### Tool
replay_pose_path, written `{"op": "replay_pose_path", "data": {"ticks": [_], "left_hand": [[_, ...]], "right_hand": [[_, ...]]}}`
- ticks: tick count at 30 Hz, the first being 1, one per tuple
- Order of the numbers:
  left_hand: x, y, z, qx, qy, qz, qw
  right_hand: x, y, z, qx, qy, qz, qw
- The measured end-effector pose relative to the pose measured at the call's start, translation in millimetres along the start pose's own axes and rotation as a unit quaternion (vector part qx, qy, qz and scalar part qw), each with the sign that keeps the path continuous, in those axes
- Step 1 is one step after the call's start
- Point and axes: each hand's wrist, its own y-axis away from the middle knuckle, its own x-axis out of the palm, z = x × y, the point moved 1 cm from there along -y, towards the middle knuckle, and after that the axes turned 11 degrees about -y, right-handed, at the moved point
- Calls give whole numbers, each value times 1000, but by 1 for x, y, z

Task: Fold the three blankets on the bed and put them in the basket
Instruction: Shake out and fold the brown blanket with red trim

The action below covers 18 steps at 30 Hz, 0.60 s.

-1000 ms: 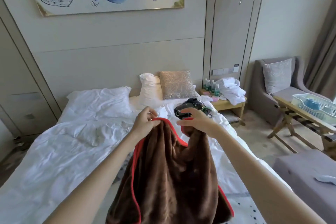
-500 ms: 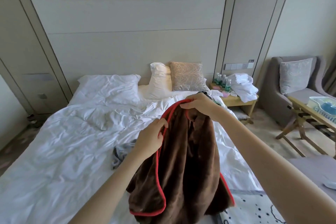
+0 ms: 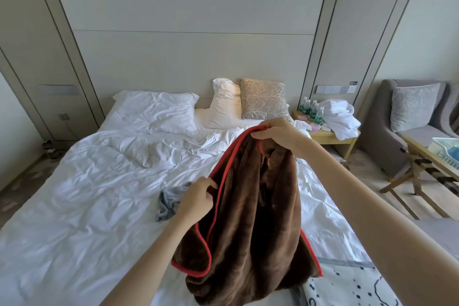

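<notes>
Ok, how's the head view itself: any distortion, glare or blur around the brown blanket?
Head view: wide-angle distortion bows the wall panels toward the frame edges; light is soft, no glare; the brown blanket, left hand and right hand are sharp, though the blanket's deep folds sink into shadow.

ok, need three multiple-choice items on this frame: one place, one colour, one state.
1. Where is the grey blanket?
A) on the bed, left of the brown blanket
B) on the armchair
C) on the nightstand

2. What colour is the brown blanket's trim?
A) blue
B) red
C) white

3. What state is the brown blanket in?
A) spread flat on the bed
B) folded in a basket
C) held up by both hands

Answers:
1 A, it lies crumpled on the bed beside the left hand.
2 B, a red edge runs from the right hand down past the left hand.
3 C, the right hand grips its top and the left hand pinches the trim lower down, with the rest hanging.
</notes>
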Motion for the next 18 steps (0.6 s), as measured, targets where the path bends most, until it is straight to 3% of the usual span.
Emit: {"op": "replay_pose_path", "data": {"ticks": [2,4,8,14,18], "left_hand": [[12,4,-3,24,0,75,997],[26,6,-6,20,-10,99,995],[42,1,-4,-7,-43,20,999],[27,-4,8,-45,-13,-77,996],[4,-11,17,-48,146,-72,985]], "right_hand": [[3,-1,1,-1,10,-6,1000],[6,-2,1,-2,18,0,1000],[7,-4,2,-2,21,-1,1000],[-11,-7,-8,-9,13,-94,995],[-28,-10,-24,-15,14,-159,987]]}}
